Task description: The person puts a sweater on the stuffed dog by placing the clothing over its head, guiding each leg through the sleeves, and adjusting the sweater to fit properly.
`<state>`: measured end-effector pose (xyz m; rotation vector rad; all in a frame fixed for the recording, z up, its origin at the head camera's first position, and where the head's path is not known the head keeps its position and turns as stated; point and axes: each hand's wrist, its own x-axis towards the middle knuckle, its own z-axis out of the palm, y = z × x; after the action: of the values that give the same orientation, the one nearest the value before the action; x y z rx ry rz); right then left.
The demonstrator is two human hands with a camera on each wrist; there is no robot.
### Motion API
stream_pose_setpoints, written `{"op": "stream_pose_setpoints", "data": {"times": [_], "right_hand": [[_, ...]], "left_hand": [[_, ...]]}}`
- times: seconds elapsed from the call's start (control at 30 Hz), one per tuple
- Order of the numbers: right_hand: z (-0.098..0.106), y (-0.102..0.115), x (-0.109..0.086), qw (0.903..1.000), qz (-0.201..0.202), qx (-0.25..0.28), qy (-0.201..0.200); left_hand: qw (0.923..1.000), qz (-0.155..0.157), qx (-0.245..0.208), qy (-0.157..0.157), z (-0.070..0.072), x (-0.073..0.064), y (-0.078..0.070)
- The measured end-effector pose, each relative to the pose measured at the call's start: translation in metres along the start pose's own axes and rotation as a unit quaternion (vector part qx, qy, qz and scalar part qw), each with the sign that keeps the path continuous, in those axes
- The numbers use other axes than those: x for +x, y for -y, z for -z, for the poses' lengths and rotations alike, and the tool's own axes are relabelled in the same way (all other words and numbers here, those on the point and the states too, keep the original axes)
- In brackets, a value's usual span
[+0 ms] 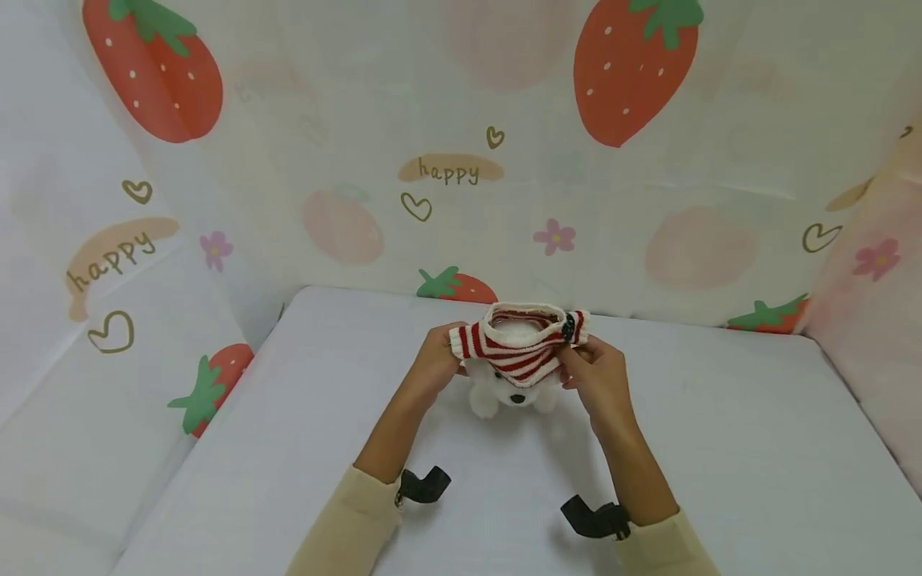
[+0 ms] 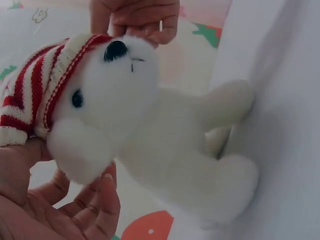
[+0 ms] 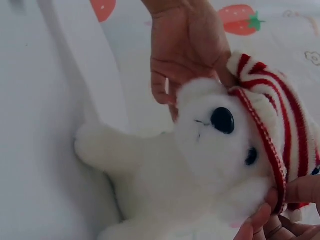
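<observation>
A white plush dog (image 1: 517, 398) with a black nose and dark eyes is upright on the table, facing me. A red-and-white striped knitted sweater (image 1: 522, 358) covers the top of its head like a cap, its ribbed neck opening upward. My left hand (image 1: 435, 362) holds the sweater's edge beside the left sleeve, and its other fingers (image 2: 107, 200) are spread by the dog's floppy ear (image 2: 80, 150). On the other side my right hand (image 1: 603, 374) pinches the sweater's lower edge between thumb and fingers, as the right wrist view shows. One dark eye (image 3: 251, 156) peeks out below the hem.
The white table (image 1: 720, 432) extends around the dog on all sides. A cloth backdrop (image 1: 360, 128) printed with strawberries and hearts hangs behind its far edge. Black wrist mounts (image 1: 425, 485) stick out from both sleeves over the table.
</observation>
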<state>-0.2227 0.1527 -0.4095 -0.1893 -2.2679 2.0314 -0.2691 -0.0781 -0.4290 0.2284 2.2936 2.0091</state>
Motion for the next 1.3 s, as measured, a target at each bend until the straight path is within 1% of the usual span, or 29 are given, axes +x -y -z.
{"op": "stream_pose_setpoints", "data": {"times": [0.1,0.17,0.23,0.3,0.37,0.43,0.63,0.73,0.8,0.93,1.0,1.07,1.13,1.17,1.23,1.3], "right_hand": [[0.004,0.001,0.001,0.9999,0.002,-0.012,0.011],[0.008,0.001,0.001,0.9990,0.004,-0.032,0.029],[0.012,0.000,0.001,0.9966,0.007,-0.060,0.055],[0.016,-0.001,0.002,0.9922,0.010,-0.088,0.087],[0.021,-0.003,0.002,0.9872,0.010,-0.107,0.118],[0.026,-0.005,0.004,0.9822,0.011,-0.120,0.144],[0.032,-0.015,0.010,0.9678,0.001,-0.139,0.210],[0.031,-0.018,0.011,0.9649,0.003,-0.138,0.223],[0.029,-0.018,0.010,0.9671,0.002,-0.128,0.220],[0.028,-0.018,0.008,0.9751,-0.018,-0.119,0.186],[0.027,-0.019,0.007,0.9778,-0.035,-0.117,0.170],[0.026,-0.021,0.004,0.9800,-0.051,-0.107,0.160],[0.026,-0.024,0.000,0.9816,-0.076,-0.081,0.155],[0.027,-0.025,-0.003,0.9820,-0.091,-0.065,0.152],[0.030,-0.028,-0.009,0.9806,-0.118,-0.030,0.153],[0.033,-0.030,-0.015,0.9767,-0.143,0.012,0.160]], "left_hand": [[0.9996,0.011,0.025,0.006,0.004,0.000,0.003],[0.9988,0.017,0.043,0.017,0.008,0.000,0.006],[0.9968,0.023,0.065,0.040,0.012,0.000,0.009],[0.9940,0.028,0.084,0.065,0.017,0.001,0.012],[0.9904,0.030,0.101,0.089,0.021,0.001,0.014],[0.9867,0.032,0.118,0.107,0.025,0.002,0.017],[0.9793,0.034,0.143,0.140,0.030,0.003,0.026],[0.9793,0.038,0.135,0.147,0.028,0.004,0.030],[0.9818,0.049,0.116,0.143,0.026,0.003,0.030],[0.9865,0.090,0.050,0.127,0.021,-0.002,0.031],[0.9865,0.115,0.013,0.116,0.021,-0.008,0.034],[0.9846,0.134,-0.037,0.106,0.020,-0.016,0.036],[0.9788,0.147,-0.096,0.106,0.018,-0.024,0.036],[0.9736,0.151,-0.130,0.111,0.016,-0.027,0.036],[0.9595,0.159,-0.194,0.128,0.011,-0.034,0.033],[0.9433,0.168,-0.247,0.145,0.002,-0.039,0.030]]}}
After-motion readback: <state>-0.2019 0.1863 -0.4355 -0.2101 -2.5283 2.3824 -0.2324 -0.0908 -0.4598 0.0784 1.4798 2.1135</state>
